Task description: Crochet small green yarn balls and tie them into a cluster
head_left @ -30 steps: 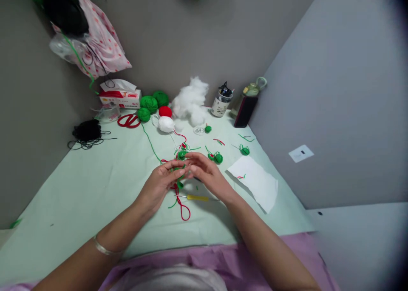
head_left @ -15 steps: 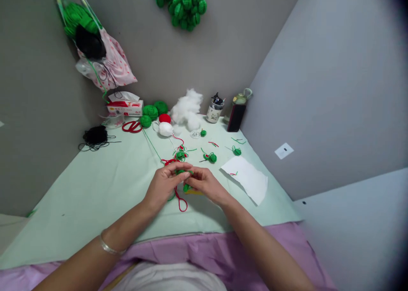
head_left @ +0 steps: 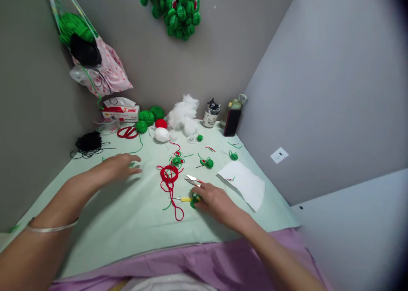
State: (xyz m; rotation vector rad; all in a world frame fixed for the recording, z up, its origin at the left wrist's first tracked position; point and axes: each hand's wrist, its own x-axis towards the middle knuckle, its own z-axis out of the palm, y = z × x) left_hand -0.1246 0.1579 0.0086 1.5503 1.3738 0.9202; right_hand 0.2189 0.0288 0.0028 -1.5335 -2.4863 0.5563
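Note:
My right hand (head_left: 214,199) rests on the pale green table (head_left: 95,214), fingers closed on a small green crocheted piece (head_left: 195,198). Touching that piece lies a yellow-handled crochet hook (head_left: 185,199), and small silver thread snips (head_left: 193,180) lie just beyond it. My left hand (head_left: 119,165) hovers flat and open over the table's left part, above a green yarn strand (head_left: 139,148). Between the hands lies a tangle of red yarn (head_left: 169,174) with a tail trailing toward me.
At the back stand green yarn balls (head_left: 148,115), a red ball (head_left: 161,123), a white ball (head_left: 161,134), stuffing (head_left: 183,114), a tissue box (head_left: 121,110), red scissors (head_left: 127,132), a jar (head_left: 210,117) and a bottle (head_left: 232,117). Black yarn (head_left: 87,142) lies left, white paper (head_left: 244,182) right.
The hands have come apart. My left hand swung out to the left and let go. My right hand lowered the green piece to the table. The red yarn now lies free.

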